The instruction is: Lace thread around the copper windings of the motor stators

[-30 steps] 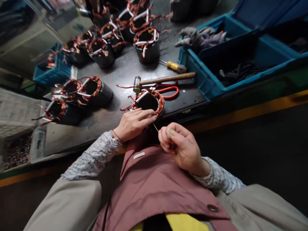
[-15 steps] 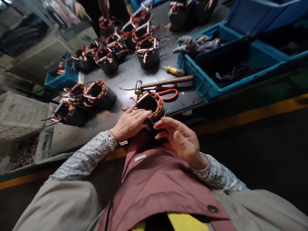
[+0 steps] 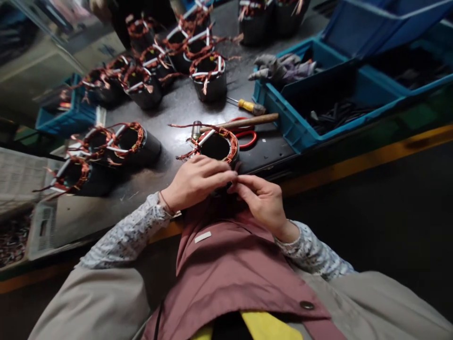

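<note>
A motor stator [image 3: 233, 150] with copper windings, white sleeving and loose red-brown leads stands at the table's near edge. Over its near rim lies my left hand [image 3: 198, 182], fingers pressed together and thumb hidden; what its fingertips hold cannot be made out. My right hand [image 3: 262, 200] is pinched closed at the same rim, its fingertips meeting those of the left. The thin thread it pinches is mostly hidden between the fingers. Just behind the stator are a hammer [image 3: 247, 122] and red-handled scissors [image 3: 249, 140], partly covered by the hammer's handle.
A yellow-handled screwdriver [image 3: 247, 106] lies farther back. Several more stators [image 3: 210, 85] stand behind and to the left. Blue bins [image 3: 293, 120] with dark parts and grey gloves [image 3: 283, 68] are at right. A pale crate [image 3: 42, 231] sits at left, and a person's hand [image 3: 100, 8] shows at the far edge.
My right hand has moved in to the stator's rim and its fingers have closed up. My left hand has slid toward it, so the fingertips now meet. The view has shifted slightly.
</note>
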`<state>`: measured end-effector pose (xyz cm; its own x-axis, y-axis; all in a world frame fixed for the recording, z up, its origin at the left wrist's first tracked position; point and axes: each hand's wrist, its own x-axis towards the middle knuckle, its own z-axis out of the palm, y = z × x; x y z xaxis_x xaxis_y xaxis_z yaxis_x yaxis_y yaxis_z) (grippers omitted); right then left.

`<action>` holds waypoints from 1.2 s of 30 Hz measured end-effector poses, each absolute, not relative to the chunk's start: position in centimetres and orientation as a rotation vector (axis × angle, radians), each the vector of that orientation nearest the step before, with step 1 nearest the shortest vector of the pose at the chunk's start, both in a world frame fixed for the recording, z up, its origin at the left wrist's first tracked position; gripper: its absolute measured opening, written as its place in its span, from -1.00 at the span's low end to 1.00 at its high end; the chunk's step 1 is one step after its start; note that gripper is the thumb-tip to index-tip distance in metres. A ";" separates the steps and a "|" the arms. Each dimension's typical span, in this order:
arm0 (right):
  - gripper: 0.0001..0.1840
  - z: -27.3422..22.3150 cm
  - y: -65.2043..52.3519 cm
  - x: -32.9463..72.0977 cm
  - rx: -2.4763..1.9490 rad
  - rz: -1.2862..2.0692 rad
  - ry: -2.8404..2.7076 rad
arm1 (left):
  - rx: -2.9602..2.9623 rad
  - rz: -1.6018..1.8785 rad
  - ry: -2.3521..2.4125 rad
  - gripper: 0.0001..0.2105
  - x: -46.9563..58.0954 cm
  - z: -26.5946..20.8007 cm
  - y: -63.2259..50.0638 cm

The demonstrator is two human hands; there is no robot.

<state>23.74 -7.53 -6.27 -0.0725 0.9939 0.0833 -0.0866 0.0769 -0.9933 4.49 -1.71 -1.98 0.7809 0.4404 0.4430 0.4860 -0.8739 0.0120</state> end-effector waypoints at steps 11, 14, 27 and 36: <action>-0.89 -6.4 -6.8 24.1 -0.979 1.055 -1.563 | -2.810 -0.465 -0.601 -0.81 4.5 -0.9 -1.3; -0.83 -6.8 -6.5 24.3 -1.061 1.111 -1.308 | -2.796 -0.569 -0.892 -0.81 4.1 -0.8 -0.3; -0.72 -10.4 -6.2 22.5 -1.097 0.490 -1.724 | -2.851 -0.601 -1.408 -0.78 4.1 -1.5 1.9; -0.74 -9.9 -5.5 21.6 -1.194 0.761 -1.557 | -2.935 -0.265 -1.380 -0.77 4.3 -0.6 3.0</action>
